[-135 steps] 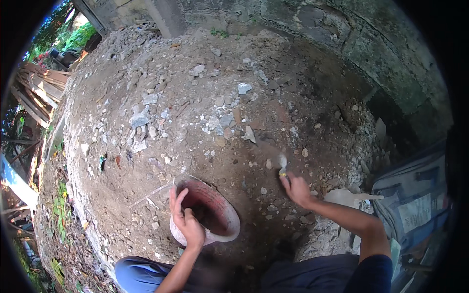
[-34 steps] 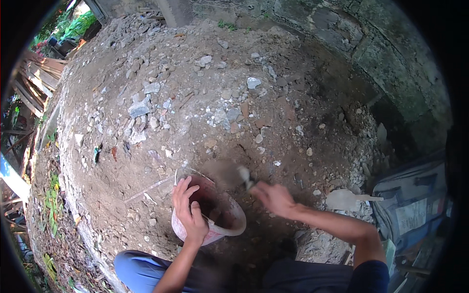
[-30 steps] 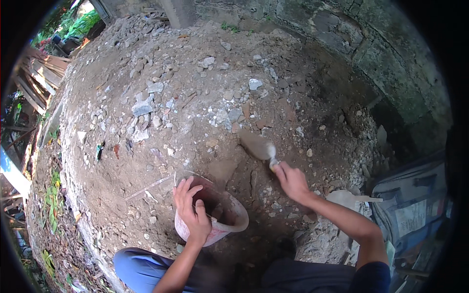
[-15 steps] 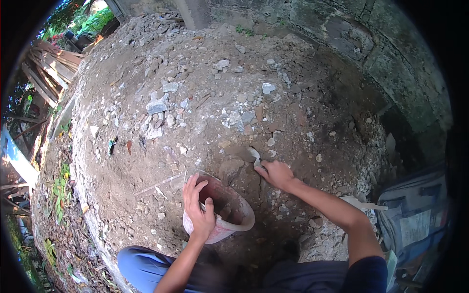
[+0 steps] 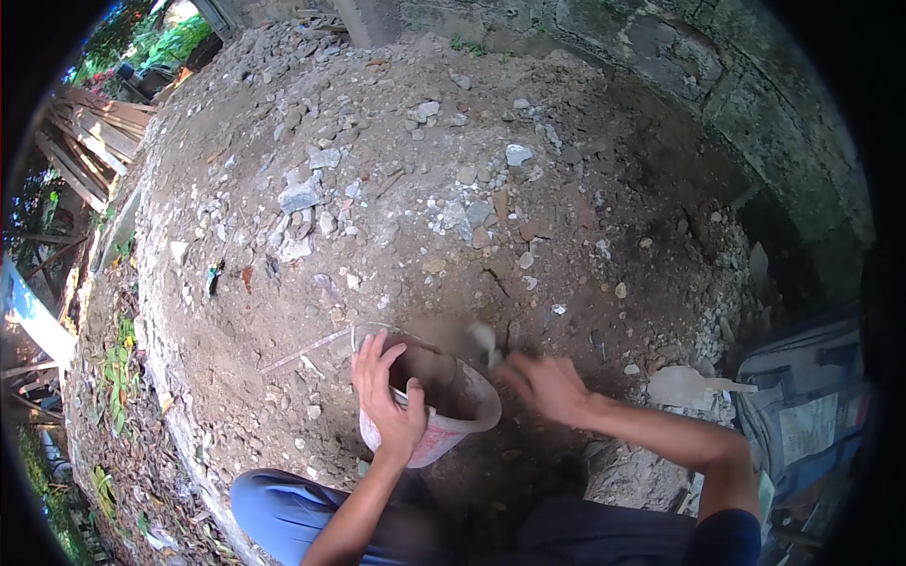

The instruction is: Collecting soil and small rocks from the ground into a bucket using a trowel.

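A whitish pail with reddish stains stands tilted on the dirt in front of my knees, and some soil shows inside it. My left hand grips its left rim, thumb inside and fingers over the edge. To the right of the pail, my right hand is closed round the handle of a trowel. Motion smears the trowel and my fingers. The blade is close to the pail's far right rim; whether it touches cannot be made out.
Rubble and stones cover the dirt mound ahead. A mossy block wall bounds the far right. At right lie a pale flat tool with a handle and a printed sack. Wooden planks are stacked at far left.
My right hand and the trowel have moved from the dirt beyond the pail back toward me, beside its rim. The pail has shifted slightly right, with my left hand still on it.
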A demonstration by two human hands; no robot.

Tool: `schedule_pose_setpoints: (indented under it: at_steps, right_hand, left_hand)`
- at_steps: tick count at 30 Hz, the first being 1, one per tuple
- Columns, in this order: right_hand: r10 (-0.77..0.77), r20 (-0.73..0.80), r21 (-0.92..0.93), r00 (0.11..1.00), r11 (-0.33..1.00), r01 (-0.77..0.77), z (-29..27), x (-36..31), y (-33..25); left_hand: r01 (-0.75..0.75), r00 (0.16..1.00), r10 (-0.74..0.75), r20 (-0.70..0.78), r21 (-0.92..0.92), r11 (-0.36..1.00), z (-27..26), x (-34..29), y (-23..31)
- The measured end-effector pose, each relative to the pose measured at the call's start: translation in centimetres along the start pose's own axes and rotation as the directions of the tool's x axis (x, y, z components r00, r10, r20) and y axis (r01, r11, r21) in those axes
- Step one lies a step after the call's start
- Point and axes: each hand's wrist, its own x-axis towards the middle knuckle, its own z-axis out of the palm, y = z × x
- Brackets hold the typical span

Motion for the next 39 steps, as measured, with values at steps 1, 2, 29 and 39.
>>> schedule_pose_setpoints:
  at_steps: [1,2,29,39]
  right_hand:
    - [0.088,-0.083,0.025,0.993,0.996,-0.086,0.1,1.2,0.6]
    - [0.09,-0.155,-0.057,0.984,0.993,-0.1,0.2,2.2,1.5]
    - [0.467,-0.362,-0.005,0.807,0.865,-0.502,0.7,-3.9,14.0]
    - [0.442,-0.198,0.327,0.875,0.871,-0.366,6.5,-4.5,7.9]
  left_hand:
    - [-0.001,1.0,0.001,-0.005,0.007,1.0,-0.1,-0.1,-0.1]
    - [0.006,1.0,-0.006,-0.015,-0.017,1.0,0.0,-0.1,-0.3]
    - [-0.238,0.964,0.244,0.107,-0.068,0.969,-0.4,-1.9,1.3]
    - [-0.266,0.958,0.266,0.108,-0.015,0.964,-0.1,-2.2,1.3]
